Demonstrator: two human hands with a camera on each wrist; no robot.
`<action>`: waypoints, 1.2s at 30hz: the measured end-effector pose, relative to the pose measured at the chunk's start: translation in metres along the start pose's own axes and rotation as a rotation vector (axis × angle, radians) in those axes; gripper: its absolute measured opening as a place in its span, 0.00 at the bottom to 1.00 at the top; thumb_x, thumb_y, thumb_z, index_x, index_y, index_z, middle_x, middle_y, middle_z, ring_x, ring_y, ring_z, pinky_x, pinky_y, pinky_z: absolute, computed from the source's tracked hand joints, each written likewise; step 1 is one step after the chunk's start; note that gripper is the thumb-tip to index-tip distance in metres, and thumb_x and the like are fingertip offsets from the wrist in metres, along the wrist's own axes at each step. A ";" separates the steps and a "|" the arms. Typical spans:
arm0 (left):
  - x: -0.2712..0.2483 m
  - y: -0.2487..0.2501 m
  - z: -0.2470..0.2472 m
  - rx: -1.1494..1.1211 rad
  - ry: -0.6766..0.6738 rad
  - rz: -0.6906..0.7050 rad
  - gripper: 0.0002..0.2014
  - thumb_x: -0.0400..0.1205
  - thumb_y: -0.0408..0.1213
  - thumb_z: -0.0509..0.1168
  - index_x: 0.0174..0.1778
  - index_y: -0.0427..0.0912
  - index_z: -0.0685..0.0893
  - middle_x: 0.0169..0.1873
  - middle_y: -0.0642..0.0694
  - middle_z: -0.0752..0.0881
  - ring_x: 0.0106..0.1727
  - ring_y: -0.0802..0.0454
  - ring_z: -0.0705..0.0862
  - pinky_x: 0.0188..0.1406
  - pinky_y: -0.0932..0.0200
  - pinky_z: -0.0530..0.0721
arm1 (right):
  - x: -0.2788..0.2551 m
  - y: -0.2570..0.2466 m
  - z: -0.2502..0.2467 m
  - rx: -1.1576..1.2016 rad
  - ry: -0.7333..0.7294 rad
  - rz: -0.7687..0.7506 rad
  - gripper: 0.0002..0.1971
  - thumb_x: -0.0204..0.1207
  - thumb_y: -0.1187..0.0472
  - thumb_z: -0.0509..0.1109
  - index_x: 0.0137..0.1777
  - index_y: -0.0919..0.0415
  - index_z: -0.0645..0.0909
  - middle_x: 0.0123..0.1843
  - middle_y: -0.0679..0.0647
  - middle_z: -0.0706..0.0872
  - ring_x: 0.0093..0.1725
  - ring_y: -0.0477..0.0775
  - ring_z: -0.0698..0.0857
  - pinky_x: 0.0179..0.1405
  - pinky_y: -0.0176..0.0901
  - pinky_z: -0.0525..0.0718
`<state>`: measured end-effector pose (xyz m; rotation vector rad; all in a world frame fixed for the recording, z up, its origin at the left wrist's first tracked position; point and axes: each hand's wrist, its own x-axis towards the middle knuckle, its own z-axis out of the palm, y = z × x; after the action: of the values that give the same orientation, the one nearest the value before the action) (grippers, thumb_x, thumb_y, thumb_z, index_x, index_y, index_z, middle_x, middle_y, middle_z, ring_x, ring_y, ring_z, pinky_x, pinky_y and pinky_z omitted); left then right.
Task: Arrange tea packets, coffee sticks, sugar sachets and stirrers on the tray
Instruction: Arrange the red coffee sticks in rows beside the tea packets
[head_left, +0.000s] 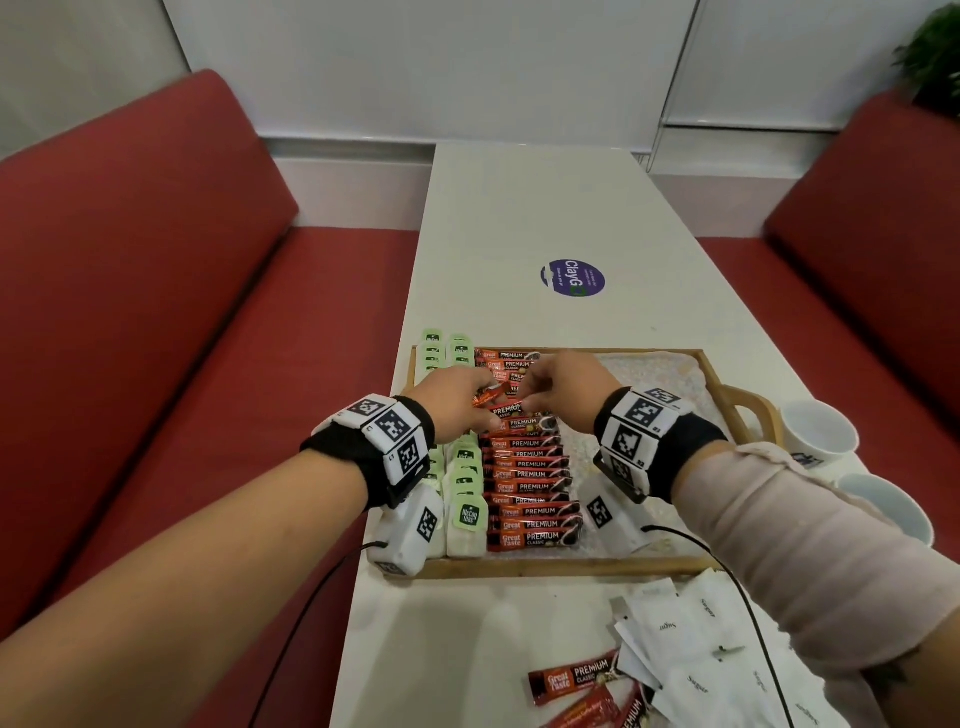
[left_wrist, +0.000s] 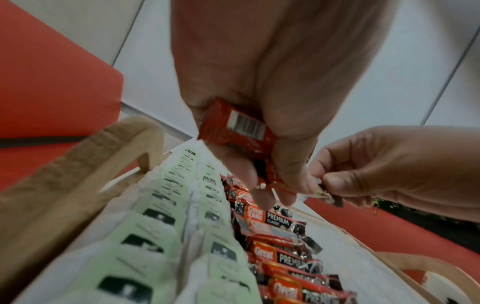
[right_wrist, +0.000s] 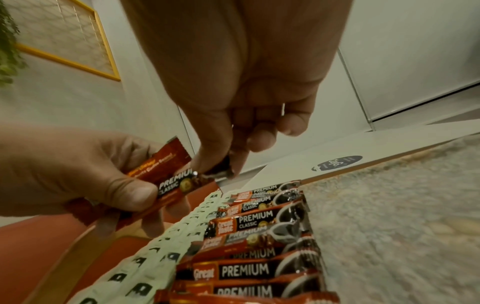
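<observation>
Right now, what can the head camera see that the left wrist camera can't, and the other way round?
Only the head view shows the sugar sachets, two loose sticks on the table, and the cups. Only the left wrist view shows the barcode on the held stick. Both show the left hand and right hand pinching that stick over the tray, beside the tea packets.

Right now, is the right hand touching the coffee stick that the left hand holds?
Touching. In the right wrist view, the right hand pinches the dark end of the coffee stick while the left hand grips its other end.
</observation>
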<state>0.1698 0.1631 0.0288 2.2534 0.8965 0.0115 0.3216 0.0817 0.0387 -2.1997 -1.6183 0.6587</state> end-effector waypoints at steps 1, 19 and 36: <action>0.001 0.000 0.001 -0.003 -0.004 0.001 0.14 0.79 0.39 0.70 0.59 0.44 0.81 0.48 0.47 0.86 0.43 0.52 0.82 0.41 0.61 0.76 | 0.001 0.002 -0.001 -0.006 -0.011 0.013 0.04 0.73 0.63 0.75 0.40 0.54 0.84 0.38 0.47 0.84 0.43 0.49 0.84 0.48 0.42 0.82; 0.016 0.003 0.002 -0.103 0.111 -0.041 0.22 0.88 0.43 0.56 0.62 0.24 0.77 0.45 0.30 0.82 0.32 0.45 0.80 0.25 0.57 0.75 | 0.000 0.026 0.015 -0.024 -0.119 0.248 0.02 0.71 0.63 0.77 0.41 0.55 0.87 0.36 0.46 0.85 0.45 0.49 0.86 0.43 0.38 0.80; 0.008 -0.002 -0.002 -0.287 0.143 -0.063 0.11 0.81 0.41 0.68 0.58 0.44 0.82 0.33 0.52 0.81 0.30 0.59 0.78 0.27 0.65 0.72 | -0.005 0.003 0.007 0.071 0.134 -0.003 0.22 0.65 0.63 0.80 0.57 0.50 0.80 0.47 0.47 0.80 0.46 0.49 0.80 0.44 0.41 0.77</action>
<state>0.1743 0.1704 0.0273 1.9759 0.9738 0.2597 0.3186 0.0758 0.0319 -2.1414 -1.5079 0.5463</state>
